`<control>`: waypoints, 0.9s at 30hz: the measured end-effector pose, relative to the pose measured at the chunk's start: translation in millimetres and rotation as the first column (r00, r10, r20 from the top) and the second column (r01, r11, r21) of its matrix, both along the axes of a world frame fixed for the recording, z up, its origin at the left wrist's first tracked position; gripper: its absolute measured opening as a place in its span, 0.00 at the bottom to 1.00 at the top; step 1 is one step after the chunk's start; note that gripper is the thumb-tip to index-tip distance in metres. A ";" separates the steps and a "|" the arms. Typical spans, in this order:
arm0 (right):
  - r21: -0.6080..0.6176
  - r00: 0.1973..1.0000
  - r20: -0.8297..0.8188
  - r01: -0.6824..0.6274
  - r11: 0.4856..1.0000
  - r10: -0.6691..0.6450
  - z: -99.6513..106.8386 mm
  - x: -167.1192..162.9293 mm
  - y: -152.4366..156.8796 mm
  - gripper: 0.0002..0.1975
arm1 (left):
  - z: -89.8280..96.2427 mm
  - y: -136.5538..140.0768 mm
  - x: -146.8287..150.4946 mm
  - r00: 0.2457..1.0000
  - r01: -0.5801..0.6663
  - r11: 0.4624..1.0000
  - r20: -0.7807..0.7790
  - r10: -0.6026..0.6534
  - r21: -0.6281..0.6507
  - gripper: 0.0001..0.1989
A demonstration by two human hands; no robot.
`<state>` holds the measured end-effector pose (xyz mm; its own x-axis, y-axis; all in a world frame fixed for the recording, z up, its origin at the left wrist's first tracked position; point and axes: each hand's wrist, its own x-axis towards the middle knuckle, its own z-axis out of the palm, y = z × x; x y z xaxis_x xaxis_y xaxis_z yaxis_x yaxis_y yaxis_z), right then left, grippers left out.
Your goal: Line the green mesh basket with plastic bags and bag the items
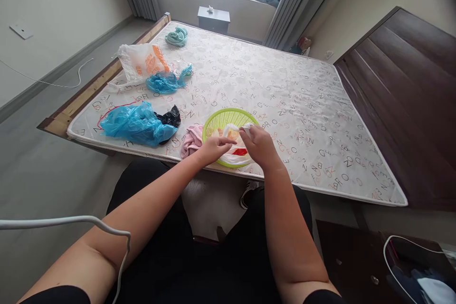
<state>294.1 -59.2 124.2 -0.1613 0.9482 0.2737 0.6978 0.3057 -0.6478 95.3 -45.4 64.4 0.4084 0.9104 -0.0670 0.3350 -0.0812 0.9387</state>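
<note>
A thin white plastic bag (233,157) with red and orange print lies bunched in a lime-green plastic basket (230,113) at the near edge of the mattress. My right hand (261,146) is at the basket's right side, its thumb and fingers pinching a twisted white part of the bag. From the left, my left hand (215,148) reaches over the basket rim. Its fingers stretch toward the right hand, over the bag; their undersides are hidden. Beside the basket, partly behind my left wrist, sits a crumpled pink towel (192,140).
Left on the mattress (302,104) lie a blue plastic bag (133,123), a black bag (170,116), another blue bag (164,82), a clear bag with orange print (142,61) and a mint cloth (177,36). A white cable (71,221) crosses my left arm. A dark headboard (402,104) stands right.
</note>
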 end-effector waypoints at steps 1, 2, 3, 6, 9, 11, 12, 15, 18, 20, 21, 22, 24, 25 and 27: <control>0.023 0.997 0.066 -0.042 0.999 0.040 5.1 -3.0 -3.1 0.16 | -0.8 1.5 -0.8 0.999 -0.031 0.999 0.035 0.031 -0.010 0.18; 0.034 0.989 0.124 -0.086 0.996 0.081 10.2 -5.9 -6.3 0.16 | -1.3 3.0 -1.7 0.996 -0.048 0.999 0.069 0.049 -0.020 0.19; 0.040 0.978 0.175 -0.125 0.991 0.117 15.2 -8.6 -9.5 0.16 | -1.7 4.0 -2.5 0.993 -0.051 0.998 0.104 0.054 -0.025 0.20; 0.051 0.944 0.296 -0.168 0.984 0.146 27.3 -14.0 -17.2 0.16 | -1.9 3.8 -1.7 0.982 0.006 1.000 0.188 -0.010 0.021 0.21; 0.020 0.929 0.317 -0.205 0.979 0.188 34.1 -16.1 -21.3 0.16 | -1.5 -2.0 5.2 0.967 0.094 0.990 0.227 -0.117 0.109 0.17; -0.038 0.926 0.271 -0.262 0.964 0.263 36.4 -17.0 -23.2 0.14 | -0.7 -6.9 10.8 0.962 0.089 0.983 0.243 -0.127 0.160 0.16; -0.067 0.926 0.239 -0.284 0.956 0.292 37.2 -17.6 -24.2 0.14 | 0.1 -9.0 13.0 0.963 0.071 0.981 0.243 -0.115 0.182 0.16; -0.118 0.924 0.167 -0.327 0.938 0.343 38.0 -19.7 -27.3 0.11 | 4.2 -12.1 15.4 0.975 0.032 0.969 0.208 -0.084 0.243 0.18; -0.119 0.902 0.142 -0.393 0.912 0.407 35.0 -22.6 -27.9 0.10 | 8.3 -10.7 13.0 0.970 0.022 0.952 0.225 -0.094 0.304 0.22; -0.078 0.893 0.157 -0.415 0.906 0.423 30.4 -25.3 -26.0 0.11 | 8.8 -8.9 10.4 0.963 0.010 0.948 0.253 -0.095 0.319 0.21; -0.042 0.892 0.173 -0.417 0.908 0.418 27.6 -26.8 -24.6 0.12 | 8.0 -8.0 9.2 0.963 0.003 0.949 0.254 -0.087 0.316 0.18; -0.001 0.892 0.189 -0.417 0.909 0.410 24.7 -28.3 -23.2 0.12 | 6.7 -7.2 8.1 0.966 -0.003 0.952 0.247 -0.076 0.307 0.14; 0.069 0.896 0.192 -0.419 0.905 0.400 19.2 -30.7 -20.7 0.12 | 3.2 -6.0 6.7 0.974 -0.012 0.961 0.220 -0.051 0.276 0.11; 0.087 0.898 0.176 -0.422 0.903 0.403 17.0 -31.4 -19.9 0.12 | 1.4 -5.6 6.5 0.978 -0.023 0.967 0.206 -0.031 0.254 0.12; 0.097 0.905 0.119 -0.420 0.902 0.408 13.6 -31.2 -19.0 0.13 | -0.8 -6.0 7.4 0.984 -0.042 0.977 0.176 0.005 0.208 0.13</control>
<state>262.9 -78.2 137.8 -0.5629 0.7520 0.3430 0.5473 0.6501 -0.5272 102.8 -51.4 63.6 0.3752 0.9058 0.1968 0.1729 -0.2770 0.9452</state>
